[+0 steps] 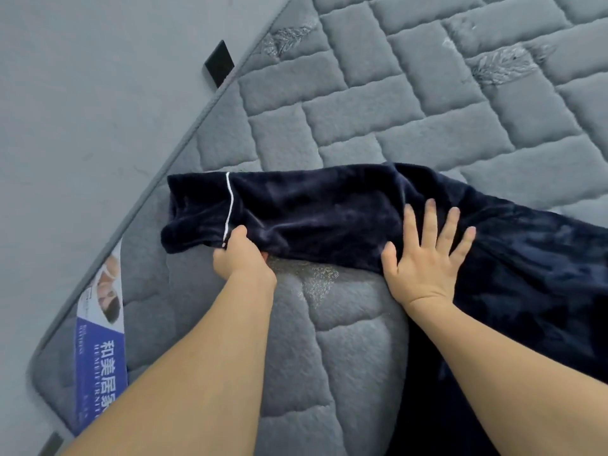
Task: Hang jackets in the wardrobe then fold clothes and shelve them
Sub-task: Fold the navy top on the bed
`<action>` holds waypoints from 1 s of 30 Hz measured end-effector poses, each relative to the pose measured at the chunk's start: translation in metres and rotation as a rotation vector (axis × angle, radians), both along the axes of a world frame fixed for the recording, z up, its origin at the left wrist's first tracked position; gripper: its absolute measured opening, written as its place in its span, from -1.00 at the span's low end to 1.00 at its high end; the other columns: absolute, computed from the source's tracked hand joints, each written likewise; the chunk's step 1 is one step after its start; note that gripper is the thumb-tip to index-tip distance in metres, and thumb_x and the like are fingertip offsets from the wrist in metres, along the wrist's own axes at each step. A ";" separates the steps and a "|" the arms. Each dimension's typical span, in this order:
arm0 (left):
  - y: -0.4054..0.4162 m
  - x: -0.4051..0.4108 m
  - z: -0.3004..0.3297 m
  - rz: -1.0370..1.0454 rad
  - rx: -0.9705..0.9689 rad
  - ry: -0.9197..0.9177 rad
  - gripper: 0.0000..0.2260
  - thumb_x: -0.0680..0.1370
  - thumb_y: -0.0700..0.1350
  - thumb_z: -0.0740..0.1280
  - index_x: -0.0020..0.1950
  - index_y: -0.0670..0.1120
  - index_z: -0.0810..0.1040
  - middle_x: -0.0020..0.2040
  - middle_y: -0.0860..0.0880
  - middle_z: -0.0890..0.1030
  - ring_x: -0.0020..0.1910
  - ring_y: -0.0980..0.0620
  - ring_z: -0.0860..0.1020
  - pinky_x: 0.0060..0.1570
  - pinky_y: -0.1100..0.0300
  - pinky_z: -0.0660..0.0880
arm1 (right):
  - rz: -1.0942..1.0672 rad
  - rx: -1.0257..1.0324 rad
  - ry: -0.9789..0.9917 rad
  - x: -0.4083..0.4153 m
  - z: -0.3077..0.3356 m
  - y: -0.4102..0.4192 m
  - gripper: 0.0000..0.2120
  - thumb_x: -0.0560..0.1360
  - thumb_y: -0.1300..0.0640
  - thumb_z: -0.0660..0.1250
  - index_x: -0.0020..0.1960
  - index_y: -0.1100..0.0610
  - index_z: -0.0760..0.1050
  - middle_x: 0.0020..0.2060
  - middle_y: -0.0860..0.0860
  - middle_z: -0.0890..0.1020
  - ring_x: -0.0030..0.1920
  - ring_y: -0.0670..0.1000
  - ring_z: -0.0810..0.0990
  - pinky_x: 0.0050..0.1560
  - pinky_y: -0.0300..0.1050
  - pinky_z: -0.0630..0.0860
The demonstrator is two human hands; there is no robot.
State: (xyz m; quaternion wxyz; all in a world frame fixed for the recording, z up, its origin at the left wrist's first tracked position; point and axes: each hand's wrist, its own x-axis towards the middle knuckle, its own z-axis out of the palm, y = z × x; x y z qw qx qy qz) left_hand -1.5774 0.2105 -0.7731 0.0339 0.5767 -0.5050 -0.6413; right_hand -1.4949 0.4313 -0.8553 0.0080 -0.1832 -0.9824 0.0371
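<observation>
Grey quilted mattress (378, 103) bears a navy garment (312, 209), left hand (238, 255) pinching, right hand (427, 255) pressing flat

Two forearms were in view, bare from lower frame edge to wrist, no sleeves. Left hand (241, 258) and right hand (427, 258) wore no gloves, rings or watch.
</observation>
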 end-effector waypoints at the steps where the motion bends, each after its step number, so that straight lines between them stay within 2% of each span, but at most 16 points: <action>1: 0.007 0.002 0.007 -0.022 -0.020 0.037 -0.87 0.49 -0.15 0.39 -0.10 0.01 0.46 -0.06 0.04 0.58 -0.14 0.01 0.57 -0.15 0.11 0.56 | -0.003 -0.017 0.009 0.001 0.002 0.001 -0.32 0.53 -0.22 0.00 0.59 0.01 0.09 0.59 0.10 0.05 0.57 0.24 -0.14 0.49 0.32 -0.28; 3: 0.024 0.005 0.025 -0.100 -0.058 0.119 -0.88 0.46 -0.18 0.38 -0.12 0.02 0.49 -0.12 0.04 0.62 -0.14 -0.02 0.59 -0.03 0.06 0.57 | -0.007 -0.105 0.023 0.004 0.010 0.005 -0.34 0.55 -0.24 -0.04 0.59 0.01 0.09 0.59 0.08 0.05 0.58 0.18 -0.12 0.51 0.25 -0.30; 4: 0.033 0.007 0.040 -0.157 -0.110 0.174 -0.88 0.46 -0.19 0.37 -0.16 0.02 0.50 -0.16 0.04 0.62 -0.15 -0.03 0.59 -0.02 0.07 0.57 | -0.005 -0.213 0.070 0.007 0.019 0.006 -0.34 0.56 -0.22 -0.06 0.58 0.03 0.11 0.59 0.07 0.06 0.58 0.12 -0.10 0.52 0.20 -0.29; 7: 0.070 0.017 0.074 -0.369 -0.289 0.291 -0.92 0.49 -0.16 0.35 -0.16 0.01 0.51 -0.21 0.06 0.59 -0.22 0.06 0.56 -0.10 0.17 0.50 | -0.018 -0.646 0.280 0.028 0.047 0.018 -0.40 0.57 -0.10 -0.01 0.55 0.11 0.20 0.58 0.02 0.10 0.57 0.02 0.04 0.56 0.11 -0.12; 8: 0.088 0.023 0.083 -0.459 -0.354 0.329 -0.97 0.50 -0.14 0.34 -0.11 -0.01 0.54 -0.21 0.06 0.59 -0.25 0.11 0.53 -0.15 0.22 0.46 | -0.034 -0.711 0.341 0.043 0.056 0.029 -0.44 0.57 -0.05 0.04 0.52 0.11 0.24 0.57 0.01 0.13 0.55 0.02 0.08 0.55 0.12 -0.05; 11: 0.157 0.057 0.096 -0.818 -0.644 0.393 -0.87 0.53 -0.09 0.33 0.07 -0.02 0.56 -0.07 0.09 0.59 -0.22 0.19 0.48 -0.23 0.41 0.36 | -0.123 -0.606 0.387 0.109 0.073 0.090 -0.50 0.55 0.05 0.11 0.47 0.11 0.33 0.53 0.02 0.23 0.50 0.05 0.20 0.52 0.17 0.05; 13: 0.211 0.085 0.103 -1.043 -0.822 0.500 -0.87 0.53 -0.11 0.31 0.06 -0.03 0.55 0.01 0.07 0.59 -0.12 0.10 0.50 -0.12 0.26 0.39 | -0.234 -0.499 0.360 0.156 0.081 0.148 -0.50 0.54 0.07 0.11 0.45 0.14 0.35 0.51 0.05 0.27 0.48 0.08 0.23 0.51 0.18 0.05; 16: 0.301 0.132 0.104 -1.352 -0.883 0.783 -0.85 0.51 -0.22 0.32 0.07 -0.12 0.53 0.11 0.00 0.57 0.10 -0.04 0.52 0.07 0.01 0.49 | -0.504 -0.344 0.336 0.225 0.091 0.245 -0.47 0.50 0.08 0.10 0.45 0.20 0.35 0.50 0.13 0.30 0.48 0.14 0.26 0.50 0.21 0.06; 18: 0.358 0.167 0.090 -1.590 -0.972 0.887 -0.79 0.49 -0.26 0.35 0.12 -0.17 0.53 0.32 -0.05 0.51 0.36 -0.15 0.42 0.29 -0.22 0.39 | -0.689 -0.249 0.295 0.269 0.089 0.303 -0.42 0.49 0.04 0.09 0.47 0.22 0.31 0.51 0.17 0.27 0.49 0.17 0.23 0.49 0.22 0.05; 19: 0.382 0.186 0.078 -1.730 -1.049 0.879 -0.77 0.50 -0.24 0.36 0.15 -0.14 0.51 0.44 -0.04 0.43 0.48 -0.14 0.30 0.36 -0.30 0.28 | -0.762 -0.212 0.232 0.291 0.085 0.327 -0.41 0.51 0.02 0.08 0.50 0.22 0.27 0.52 0.18 0.22 0.51 0.17 0.18 0.50 0.23 0.02; 21: 0.416 0.222 0.044 -2.064 -1.131 0.790 -0.73 0.55 -0.21 0.31 0.23 -0.06 0.43 0.57 0.06 0.21 0.59 -0.05 0.06 0.41 -0.39 0.13 | -0.879 -0.180 0.049 0.333 0.068 0.359 -0.42 0.60 -0.02 0.07 0.57 0.18 0.12 0.56 0.18 0.08 0.55 0.19 0.04 0.50 0.30 -0.04; 23: 0.433 0.249 0.008 -2.281 -1.062 0.629 -0.59 0.57 -0.27 0.22 0.37 0.03 0.30 0.61 0.13 0.03 0.60 0.01 -0.08 0.41 -0.46 0.00 | -0.910 -0.176 -0.125 0.365 0.043 0.371 -0.38 0.65 -0.12 -0.02 0.61 0.12 -0.07 0.59 0.14 -0.09 0.57 0.16 -0.13 0.48 0.38 -0.13; 25: 0.446 0.263 -0.016 -2.286 -1.028 0.466 -0.33 0.53 -0.29 0.17 0.53 0.14 -0.01 0.60 0.19 -0.14 0.58 0.06 -0.22 0.39 -0.48 -0.20 | -0.844 -0.140 -0.169 0.381 0.022 0.375 -0.35 0.64 -0.20 -0.15 0.61 0.09 -0.16 0.59 0.13 -0.15 0.57 0.15 -0.20 0.47 0.41 -0.22; 27: 0.461 0.268 -0.029 -2.270 -1.098 0.364 -0.10 0.46 -0.25 0.20 0.52 0.23 -0.35 0.57 0.21 -0.25 0.55 0.06 -0.32 0.30 -0.50 -0.31 | -0.793 -0.086 -0.126 0.384 0.009 0.377 -0.30 0.59 -0.22 -0.17 0.61 0.12 -0.11 0.59 0.16 -0.09 0.57 0.18 -0.16 0.46 0.38 -0.24; 28: 0.469 0.268 -0.031 -2.280 -1.125 0.324 -0.04 0.42 -0.24 0.21 0.48 0.27 -0.43 0.55 0.20 -0.27 0.54 0.04 -0.35 0.25 -0.52 -0.34 | -0.787 -0.081 -0.100 0.384 0.004 0.380 -0.28 0.56 -0.22 -0.15 0.61 0.13 -0.07 0.59 0.17 -0.06 0.57 0.19 -0.14 0.46 0.38 -0.22; 30: 0.479 0.266 -0.029 -2.305 -1.147 0.272 0.02 0.36 -0.26 0.22 0.44 0.36 -0.44 0.51 0.18 -0.27 0.52 -0.02 -0.37 0.19 -0.55 -0.36 | -0.782 -0.105 -0.061 0.383 -0.001 0.380 -0.28 0.55 -0.21 -0.10 0.60 0.15 -0.01 0.58 0.19 -0.03 0.58 0.21 -0.10 0.47 0.41 -0.18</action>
